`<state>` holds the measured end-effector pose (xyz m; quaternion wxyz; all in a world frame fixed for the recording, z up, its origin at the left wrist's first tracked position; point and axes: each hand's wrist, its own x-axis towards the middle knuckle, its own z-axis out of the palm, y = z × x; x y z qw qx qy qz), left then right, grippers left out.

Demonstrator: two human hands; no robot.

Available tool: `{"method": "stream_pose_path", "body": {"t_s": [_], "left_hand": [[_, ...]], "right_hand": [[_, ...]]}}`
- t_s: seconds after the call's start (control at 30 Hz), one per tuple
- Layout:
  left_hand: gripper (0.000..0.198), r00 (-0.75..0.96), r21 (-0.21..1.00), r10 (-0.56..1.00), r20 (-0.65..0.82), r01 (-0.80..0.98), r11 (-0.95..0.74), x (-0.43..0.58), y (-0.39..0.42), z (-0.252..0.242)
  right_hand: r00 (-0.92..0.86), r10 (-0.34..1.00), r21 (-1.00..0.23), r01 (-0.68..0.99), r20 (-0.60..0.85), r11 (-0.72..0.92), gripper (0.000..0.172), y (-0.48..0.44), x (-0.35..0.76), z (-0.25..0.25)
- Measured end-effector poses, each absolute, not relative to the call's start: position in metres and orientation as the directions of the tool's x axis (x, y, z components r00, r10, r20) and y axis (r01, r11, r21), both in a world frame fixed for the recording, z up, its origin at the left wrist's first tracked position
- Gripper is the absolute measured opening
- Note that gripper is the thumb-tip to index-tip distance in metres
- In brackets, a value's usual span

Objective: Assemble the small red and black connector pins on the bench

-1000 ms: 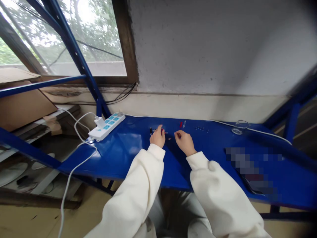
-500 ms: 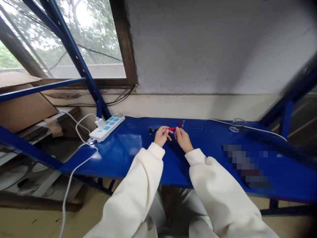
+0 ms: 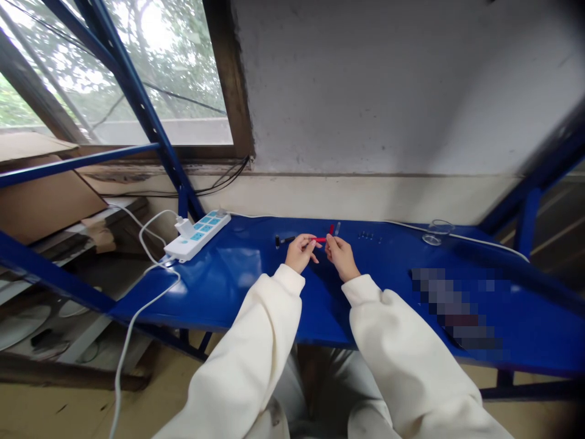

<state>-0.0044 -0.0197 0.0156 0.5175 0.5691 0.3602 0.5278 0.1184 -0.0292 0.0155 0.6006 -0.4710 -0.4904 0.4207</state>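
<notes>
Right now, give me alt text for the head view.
The left hand and right hand hold a slim red object between them over a blue table. A white power strip lies at its left end.

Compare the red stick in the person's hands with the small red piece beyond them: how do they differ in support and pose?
The red stick is held between the left hand and right hand, while the red piece rests on the blue table. The red stick runs sideways; the red piece points away from the person. Both are red.
</notes>
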Motion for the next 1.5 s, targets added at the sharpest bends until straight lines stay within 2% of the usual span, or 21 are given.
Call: {"method": "stream_pose_path", "body": {"t_s": [0.17, 0.3, 0.57, 0.8, 1.03, 1.23, 1.4, 1.5], "left_hand": [[0.031, 0.139, 0.980, 0.972, 0.187, -0.089, -0.176, -0.004, -0.016, 0.009], [0.032, 0.055, 0.976, 0.975, 0.215, -0.057, -0.212, -0.003, -0.012, 0.002], [0.035, -0.110, 0.960, 0.958, 0.263, -0.063, -0.271, -0.005, -0.010, 0.003], [0.034, -0.094, 0.962, 0.960, 0.265, -0.049, -0.270, -0.004, -0.011, 0.003], [0.033, -0.214, 0.957, 0.948, 0.236, -0.117, -0.265, -0.007, -0.012, 0.007], [0.033, -0.044, 0.960, 0.965, 0.257, -0.100, -0.260, -0.005, -0.013, 0.006], [0.035, 0.026, 0.955, 0.960, 0.280, -0.109, -0.276, -0.004, -0.012, 0.004], [0.037, 0.012, 0.954, 0.959, 0.282, -0.111, -0.279, -0.004, -0.010, 0.002]], "right_hand": [[0.142, 0.967, -0.976, -0.013, 0.214, 0.218, 0.040, -0.027, 0.119, 0.010], [0.163, 0.960, -0.973, 0.013, 0.229, 0.230, 0.038, -0.026, 0.118, 0.006], [0.177, 0.969, -0.982, -0.057, 0.169, 0.182, 0.029, -0.027, 0.119, 0.011], [0.147, 0.952, -0.963, 0.068, 0.268, 0.260, 0.038, -0.027, 0.120, 0.007], [0.279, 0.938, -0.973, -0.047, 0.204, 0.226, 0.040, -0.026, 0.124, 0.012], [0.256, 0.919, -0.952, 0.029, 0.301, 0.304, 0.037, -0.027, 0.124, 0.013], [0.046, 0.956, -0.950, 0.135, 0.290, 0.282, 0.038, -0.026, 0.122, 0.008], [-0.030, 0.941, -0.926, 0.167, 0.337, 0.337, 0.035, -0.022, 0.123, 0.002]]}}
